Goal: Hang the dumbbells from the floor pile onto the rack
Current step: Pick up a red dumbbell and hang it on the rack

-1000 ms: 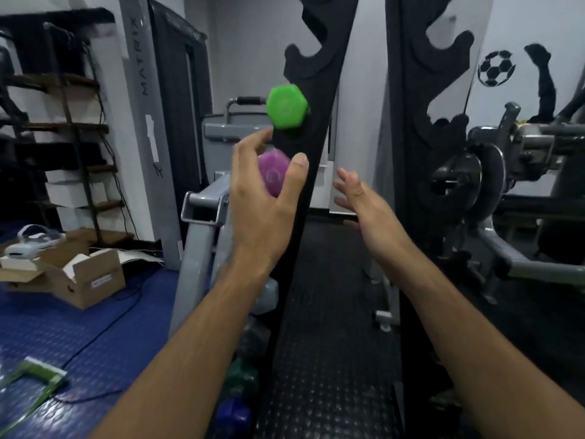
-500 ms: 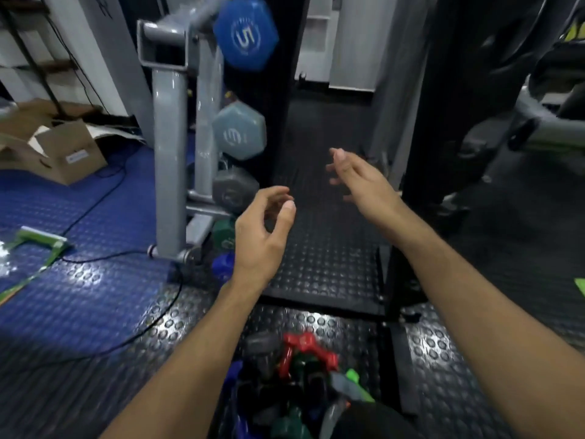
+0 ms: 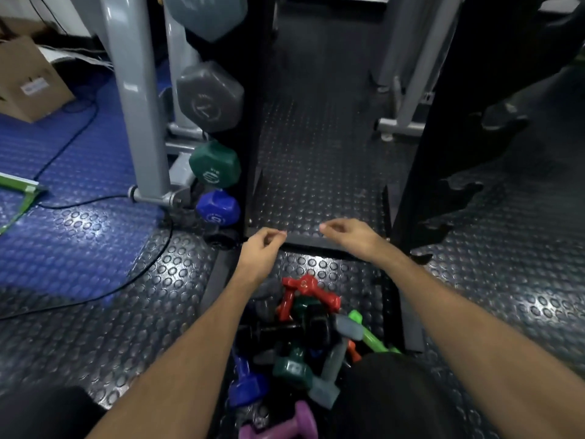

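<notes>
View has dropped since half a second ago, so the floor pile of coloured hex dumbbells sits right below the black rack. Left hand and right hand both hover above it, fingers loosely curled, holding nothing.

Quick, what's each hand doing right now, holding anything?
Left hand: open, fingers loosely curled, holding nothing.
Right hand: open, fingers loosely curled, holding nothing.

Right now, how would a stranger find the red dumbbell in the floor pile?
Look at the heap of coloured dumbbells on the dark studded rubber floor, between the person's forearms. At the heap's far edge, nearest the rack, lies the glossy red hex-ended dumbbell. Its neighbours there are dark green, black and grey.
</notes>
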`<state>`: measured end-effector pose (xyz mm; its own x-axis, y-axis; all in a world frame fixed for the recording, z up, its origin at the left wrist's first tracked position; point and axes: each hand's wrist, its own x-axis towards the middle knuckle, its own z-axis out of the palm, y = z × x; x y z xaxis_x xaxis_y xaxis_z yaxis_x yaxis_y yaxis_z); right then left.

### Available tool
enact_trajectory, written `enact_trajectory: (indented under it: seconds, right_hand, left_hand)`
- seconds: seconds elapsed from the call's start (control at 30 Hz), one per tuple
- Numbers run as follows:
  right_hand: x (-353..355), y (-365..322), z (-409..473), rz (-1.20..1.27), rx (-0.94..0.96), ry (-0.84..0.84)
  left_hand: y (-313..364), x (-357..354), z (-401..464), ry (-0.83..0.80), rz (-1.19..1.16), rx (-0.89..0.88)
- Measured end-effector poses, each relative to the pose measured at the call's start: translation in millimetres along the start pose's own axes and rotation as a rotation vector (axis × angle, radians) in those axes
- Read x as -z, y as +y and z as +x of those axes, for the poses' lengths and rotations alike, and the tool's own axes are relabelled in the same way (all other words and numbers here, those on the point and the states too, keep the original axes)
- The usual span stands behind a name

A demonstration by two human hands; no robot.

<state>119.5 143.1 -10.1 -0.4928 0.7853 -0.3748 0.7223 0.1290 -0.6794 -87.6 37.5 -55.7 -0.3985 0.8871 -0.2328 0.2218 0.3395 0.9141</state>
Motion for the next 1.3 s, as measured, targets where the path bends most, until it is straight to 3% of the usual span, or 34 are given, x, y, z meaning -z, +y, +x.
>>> enact_trajectory:
  seconds: [0.37, 0.47, 0.63, 0.9, 1.13, 1.3]
  right_hand:
    - [-94.1, 45.9, 53.2, -0.484, 0.071, -0.398]
    - [-106.2, 53.8, 57.6, -0.572, 0.068, -0.418]
    - [-103.9, 62.6, 57.4, -0.715, 0.15, -0.328]
    - [-53.6, 59.1, 31.6, -0.52, 0.038, -0.12]
    - [42.4, -21.3, 7.7, -0.29, 0.113, 0.072]
    - [112.4, -99.8, -21.1, -0.286, 0.25, 0.304]
  left_hand:
    - [-51.4, -8.6, 13.8, -0.033, 0.1, 0.129]
    - [-53.5, -6.8, 14.3, -0.026, 0.098, 0.14]
    - [-50.5, -6.4, 14.1, -0.008, 0.067, 0.148]
    - [-30.3, -8.9, 6.0, -0.056, 0.027, 0.095]
    - [16.5, -1.7, 10.8, -0.114, 0.094, -0.007]
    - [87.6, 14.6, 15.8, -0.148, -0.052, -0.073]
